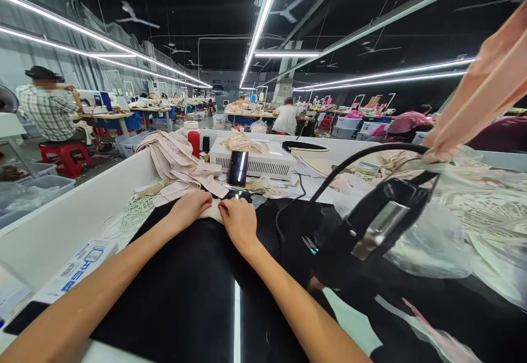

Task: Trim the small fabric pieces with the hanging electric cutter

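Both arms reach forward over a glossy black work surface [197, 286]. A small cream fabric piece [212, 212] stretches between my hands, close to the surface. My left hand [192, 207] pinches its left end with curled fingers. At the other end, my right hand [239, 219] is closed on the same cloth, fingertips bent down. Just beyond them a black smartphone [237, 168] leans upright against a white vented box [263, 157]. Left of the phone lies a heap of pale pink fabric strips [177, 160].
A black device with a metal plate [381, 228] and a thick cable hangs at right, tied with peach cloth [481, 88]. Small snips [310, 245] lie near it. Lace pieces [489, 204] and plastic bags fill the right side. Green elastic cord [138, 212] lies left. Co-workers sit beyond.
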The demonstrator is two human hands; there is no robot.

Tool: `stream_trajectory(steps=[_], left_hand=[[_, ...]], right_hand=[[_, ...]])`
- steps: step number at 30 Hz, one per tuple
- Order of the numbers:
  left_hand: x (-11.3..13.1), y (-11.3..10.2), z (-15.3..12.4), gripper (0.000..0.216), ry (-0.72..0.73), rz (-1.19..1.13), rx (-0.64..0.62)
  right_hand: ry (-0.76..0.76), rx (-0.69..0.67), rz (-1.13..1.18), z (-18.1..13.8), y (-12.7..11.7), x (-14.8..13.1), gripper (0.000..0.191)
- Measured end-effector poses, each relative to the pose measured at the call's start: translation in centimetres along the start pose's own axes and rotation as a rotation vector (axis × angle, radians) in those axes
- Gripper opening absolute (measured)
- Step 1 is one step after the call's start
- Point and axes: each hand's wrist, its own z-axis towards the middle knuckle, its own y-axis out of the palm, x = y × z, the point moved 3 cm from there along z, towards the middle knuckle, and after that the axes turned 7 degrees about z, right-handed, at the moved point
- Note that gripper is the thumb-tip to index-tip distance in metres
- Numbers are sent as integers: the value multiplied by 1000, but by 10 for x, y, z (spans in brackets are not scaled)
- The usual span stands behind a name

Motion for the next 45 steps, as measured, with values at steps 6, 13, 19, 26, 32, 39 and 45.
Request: stream_trajectory(steps=[6, 13, 19, 26, 32, 39, 45], left_hand=[[0, 14, 2, 27, 67, 122, -32], [2, 7, -2, 26, 111, 224, 60], [18, -8, -19, 15, 161, 262, 154], [78, -3, -67, 33, 334, 165, 102], [138, 22, -95, 37, 487, 117, 10], [203, 38, -107, 31, 613, 74, -81], [218, 46, -112, 31, 649, 35, -75]], right_hand=[[-25, -51, -91, 0, 16, 5, 20], [-176, -30, -39, -23, -11, -17, 16], [-385, -182, 263, -118, -59, -35, 11], [-132, -554, 598, -214, -116, 20, 11], [220, -221, 372, -236, -164, 84, 19], [209, -194, 262, -242, -151, 93, 13], [159, -236, 282, -248, -144, 91, 20]])
